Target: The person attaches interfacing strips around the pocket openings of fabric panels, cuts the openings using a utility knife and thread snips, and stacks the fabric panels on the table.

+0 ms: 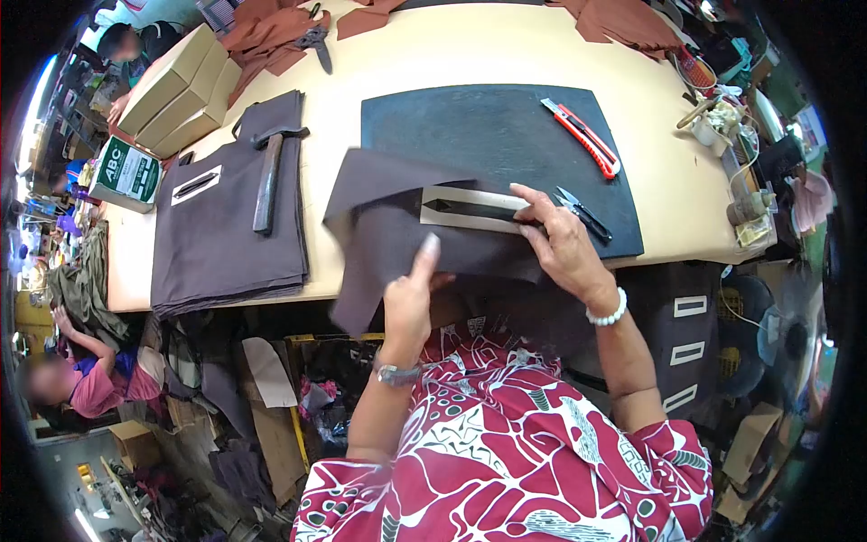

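A dark brown fabric piece (388, 257) is held up at the front edge of the table, folded over at its upper left. A cream strip (461, 210) with a dark slit in it lies on this piece. My left hand (411, 303) holds the fabric's lower edge, thumb on top and fingers mostly underneath. At the right end of the strip, my right hand (560, 237) pinches the strip and fabric between thumb and fingers. Behind the fabric is a black mat (452, 122) with a red box cutter (585, 140) and small black-handled snips (587, 215).
A hammer (267, 181) rests on stacked dark fabric (226, 244) at left, near an ABC can (126, 173) and cardboard boxes (172, 86). Rust-coloured fabric (262, 41) lies at the back. Jars and tools line the right edge. Another person (104, 388) is at far left.
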Tool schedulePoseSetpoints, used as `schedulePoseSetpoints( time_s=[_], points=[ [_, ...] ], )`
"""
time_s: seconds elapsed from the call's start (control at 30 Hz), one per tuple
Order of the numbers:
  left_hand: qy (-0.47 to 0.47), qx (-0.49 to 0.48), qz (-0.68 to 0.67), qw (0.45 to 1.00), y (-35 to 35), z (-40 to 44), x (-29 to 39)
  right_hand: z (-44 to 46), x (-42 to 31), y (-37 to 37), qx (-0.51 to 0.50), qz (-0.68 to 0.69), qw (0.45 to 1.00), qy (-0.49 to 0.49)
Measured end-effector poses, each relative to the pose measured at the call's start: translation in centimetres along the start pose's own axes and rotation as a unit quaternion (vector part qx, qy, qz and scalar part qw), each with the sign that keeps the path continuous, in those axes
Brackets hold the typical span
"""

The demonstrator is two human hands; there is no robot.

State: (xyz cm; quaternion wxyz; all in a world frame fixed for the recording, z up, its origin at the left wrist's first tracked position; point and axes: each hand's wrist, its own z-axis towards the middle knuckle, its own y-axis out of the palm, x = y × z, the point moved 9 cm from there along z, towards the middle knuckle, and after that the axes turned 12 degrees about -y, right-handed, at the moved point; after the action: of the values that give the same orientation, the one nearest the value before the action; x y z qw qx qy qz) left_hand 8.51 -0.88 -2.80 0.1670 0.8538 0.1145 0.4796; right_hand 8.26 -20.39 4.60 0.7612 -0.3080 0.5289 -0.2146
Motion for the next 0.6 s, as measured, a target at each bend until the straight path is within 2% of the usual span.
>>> schedulePoseSetpoints(
  time_s=[0.03,0.1,0.13,0.17,0.23,0.3,0.33,0.37,0.43,0.6],
  points=[
    [-0.125,-0.065,0.068,0.988,1.2,-1.3,-1.6,0.2,0.4,0.0,-0.009,-0.026,0.999,-0.022],
    [-0.073,-0.242,0.247,0.936,5.5,-5.0,0.1,0.4,0.2,0.6,-0.002,-0.057,0.995,-0.077],
    [0.027,-0.254,0.367,0.894,7.1,-5.7,1.4,0.5,-0.2,0.6,0.009,-0.069,0.992,-0.11],
    [0.202,-0.229,0.454,0.837,9.3,-6.8,4.2,0.3,-0.8,0.5,0.018,-0.08,0.987,-0.14],
    [0.407,-0.133,0.517,0.741,11.1,-6.1,6.1,0.1,-0.9,0.5,0.013,-0.061,0.988,-0.138],
    [0.409,-0.125,0.583,0.691,11.8,-2.3,5.1,0.0,-0.7,0.6,0.01,-0.049,0.989,-0.141],
    [0.356,-0.123,0.645,0.664,11.7,-0.3,4.4,0.0,-0.1,0.7,0.02,-0.05,0.99,-0.13],
    [0.35,-0.139,0.661,0.649,11.6,1.1,3.9,0.1,0.3,0.8,0.026,-0.035,0.991,-0.128],
    [0.307,-0.177,0.66,0.662,11.0,2.4,3.8,0.0,0.9,0.8,0.036,-0.004,0.992,-0.123],
    [0.335,-0.195,0.647,0.656,9.1,3.0,5.6,-0.3,0.4,0.3,0.035,-0.081,0.983,-0.158]
  ],
)
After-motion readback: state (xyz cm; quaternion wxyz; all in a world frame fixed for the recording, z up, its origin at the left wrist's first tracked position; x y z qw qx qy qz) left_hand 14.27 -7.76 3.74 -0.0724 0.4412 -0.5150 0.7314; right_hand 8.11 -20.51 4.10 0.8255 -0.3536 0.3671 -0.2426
